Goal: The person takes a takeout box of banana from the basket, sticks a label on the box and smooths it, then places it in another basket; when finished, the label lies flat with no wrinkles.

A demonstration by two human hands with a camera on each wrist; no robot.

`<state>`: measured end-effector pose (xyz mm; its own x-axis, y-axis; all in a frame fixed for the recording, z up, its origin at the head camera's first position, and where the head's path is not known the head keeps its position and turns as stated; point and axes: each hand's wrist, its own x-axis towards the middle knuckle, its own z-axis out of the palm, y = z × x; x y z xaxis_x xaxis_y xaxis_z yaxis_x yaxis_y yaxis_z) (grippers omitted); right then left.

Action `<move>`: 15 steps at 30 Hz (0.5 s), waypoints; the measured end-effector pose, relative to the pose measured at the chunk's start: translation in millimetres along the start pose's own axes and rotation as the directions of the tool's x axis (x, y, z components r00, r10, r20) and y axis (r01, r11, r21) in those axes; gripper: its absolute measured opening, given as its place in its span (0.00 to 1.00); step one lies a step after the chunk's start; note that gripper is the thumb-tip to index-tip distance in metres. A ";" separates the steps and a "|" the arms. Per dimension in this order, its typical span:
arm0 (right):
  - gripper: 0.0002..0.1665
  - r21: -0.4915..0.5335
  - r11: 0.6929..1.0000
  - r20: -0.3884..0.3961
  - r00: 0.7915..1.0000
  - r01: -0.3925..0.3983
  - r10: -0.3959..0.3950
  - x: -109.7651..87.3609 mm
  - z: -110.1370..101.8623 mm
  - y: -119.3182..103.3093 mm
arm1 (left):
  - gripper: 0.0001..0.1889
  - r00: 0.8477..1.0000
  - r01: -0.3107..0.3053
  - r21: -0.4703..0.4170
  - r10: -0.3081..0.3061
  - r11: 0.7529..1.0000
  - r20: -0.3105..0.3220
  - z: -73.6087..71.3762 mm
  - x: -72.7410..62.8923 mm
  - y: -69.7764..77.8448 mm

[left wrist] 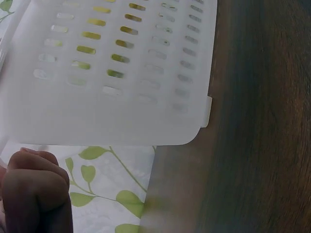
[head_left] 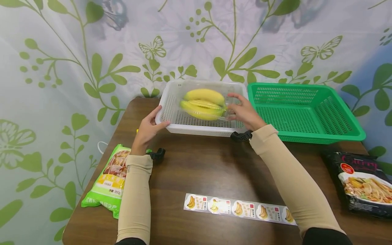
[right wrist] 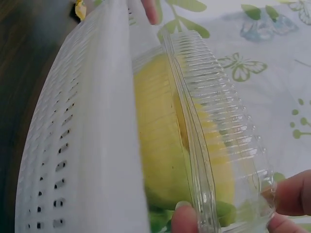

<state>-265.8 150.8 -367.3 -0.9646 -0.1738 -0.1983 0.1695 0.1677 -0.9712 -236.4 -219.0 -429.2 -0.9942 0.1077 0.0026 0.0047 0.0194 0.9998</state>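
My left grip (head_left: 147, 131) holds the near left corner of a white plastic basket with lots of little holes (head_left: 202, 130), near the back of the brown wooden worktop (head_left: 196, 170). My right grip (head_left: 243, 110) is narrow and pinches the right end of a clear, ridged plastic box (right wrist: 243, 145), with yellow bananas (head_left: 202, 114) inside it. The box is in the white basket, but I cannot tell if it rests on the bottom. Just right of it is a green plastic basket with holes (head_left: 312, 137). Nearer me lies a pale strip of round stickers (head_left: 239, 208); each one shows bananas, some orange writing and a tiny red mark, all too small to read. By my left arm is a shiny green food bag (head_left: 113, 177) with a food picture, a yellow band and Chinese writing that I can't make out. Far right lies a black food pack (head_left: 361, 177); its pink letters seem to say "Curry", with a red round badge (head_left: 347, 168) and a plate of noodles below.
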 end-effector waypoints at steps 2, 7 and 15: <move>0.32 0.000 1.000 -0.008 1.000 0.014 -0.014 -4.9 -1.6 -1.9 | 0.45 1.000 -0.001 -0.006 0.001 1.000 -0.002 -0.2 -0.5 -0.3; 0.30 -0.030 0.997 -0.030 0.997 0.068 -0.069 -19.5 -5.0 -6.7 | 0.45 1.000 -0.002 0.003 0.002 1.000 -0.013 -1.1 -1.4 -0.6; 0.26 -0.006 0.993 -0.079 0.990 0.121 -0.121 -48.4 -10.6 -10.8 | 0.46 1.000 0.009 0.024 -0.009 1.000 -0.005 -0.3 -0.5 -0.2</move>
<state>-223.1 167.7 -345.8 -0.9909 -0.1161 -0.0685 0.0506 0.1509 -0.9873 -236.0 -219.3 -429.4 -0.9947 0.1022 -0.0059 -0.0014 0.0445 0.9990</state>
